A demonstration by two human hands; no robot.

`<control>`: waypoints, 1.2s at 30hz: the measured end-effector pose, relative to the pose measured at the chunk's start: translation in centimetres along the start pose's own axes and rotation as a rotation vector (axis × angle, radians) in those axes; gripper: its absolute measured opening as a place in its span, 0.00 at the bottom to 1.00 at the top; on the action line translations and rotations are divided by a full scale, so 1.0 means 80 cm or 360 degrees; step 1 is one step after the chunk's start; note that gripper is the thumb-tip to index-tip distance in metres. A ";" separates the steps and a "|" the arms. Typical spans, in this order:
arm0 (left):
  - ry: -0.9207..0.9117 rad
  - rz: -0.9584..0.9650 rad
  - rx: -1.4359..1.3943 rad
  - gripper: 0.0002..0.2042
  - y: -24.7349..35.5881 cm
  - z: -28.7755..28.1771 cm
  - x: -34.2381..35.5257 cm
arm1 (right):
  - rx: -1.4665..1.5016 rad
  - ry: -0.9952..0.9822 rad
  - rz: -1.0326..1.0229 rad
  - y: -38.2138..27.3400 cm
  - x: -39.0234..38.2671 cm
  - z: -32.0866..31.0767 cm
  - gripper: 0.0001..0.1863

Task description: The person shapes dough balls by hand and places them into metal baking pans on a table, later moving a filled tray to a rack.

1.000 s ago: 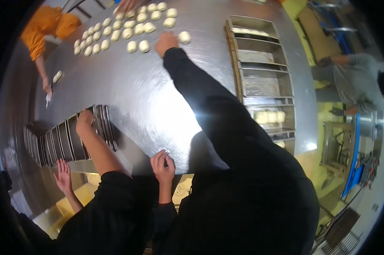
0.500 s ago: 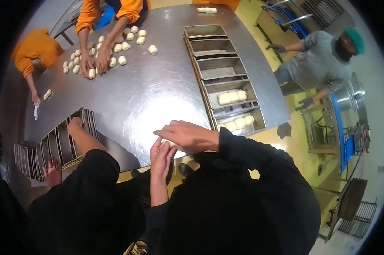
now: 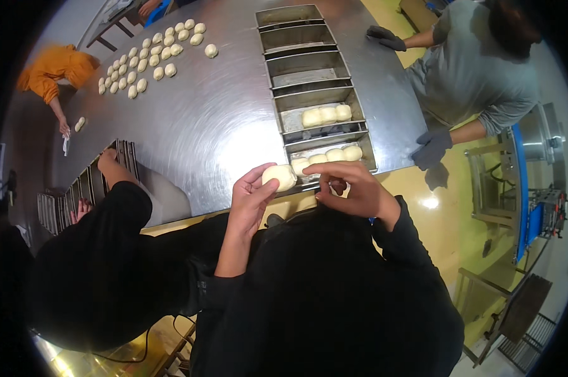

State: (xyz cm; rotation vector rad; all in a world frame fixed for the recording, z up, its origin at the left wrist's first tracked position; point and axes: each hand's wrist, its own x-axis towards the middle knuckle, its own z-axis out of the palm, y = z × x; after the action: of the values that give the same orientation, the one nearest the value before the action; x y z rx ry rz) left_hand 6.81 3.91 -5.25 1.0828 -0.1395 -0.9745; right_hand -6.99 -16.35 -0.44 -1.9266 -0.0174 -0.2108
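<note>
Steel table (image 3: 190,125) ahead, I watch my left hand (image 3: 245,202) grasp a dough ball (image 3: 279,178), my right hand (image 3: 360,193) unclasped beside it.

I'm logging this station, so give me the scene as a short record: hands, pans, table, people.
Left hand: holds a dough ball between thumb and fingers
Right hand: no dough seen in it; index finger out by the nearest pan, contact unclear
Pans: five in a row; dough shows in the two nearest
Table: metal; loose balls grouped toward the far left
People: grey sleeves, gloved, at right; orange sleeve at far left, hand at a white cloth
</note>
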 end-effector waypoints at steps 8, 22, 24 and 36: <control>0.0080 -0.0002 0.0147 0.19 -0.005 0.092 0.039 | 0.0327 -0.0073 0.0074 0.046 -0.021 -0.078 0.25; 0.0019 -0.0075 0.0233 0.20 -0.016 0.121 0.063 | 0.0456 -0.0306 0.0176 0.077 -0.015 -0.097 0.22; 0.0025 -0.0061 0.0163 0.20 -0.013 0.119 0.063 | 0.0542 -0.0152 0.0182 0.069 -0.015 -0.094 0.20; 0.0050 -0.0024 0.0130 0.20 -0.007 0.104 0.053 | 0.0712 0.0534 0.0312 0.057 -0.014 -0.054 0.08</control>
State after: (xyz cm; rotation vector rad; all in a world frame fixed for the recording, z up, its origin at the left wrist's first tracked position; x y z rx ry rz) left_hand 4.53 -4.86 -2.97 1.1748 -0.1468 -0.9718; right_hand -8.16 -21.88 -3.36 -1.4190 0.3210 -0.3631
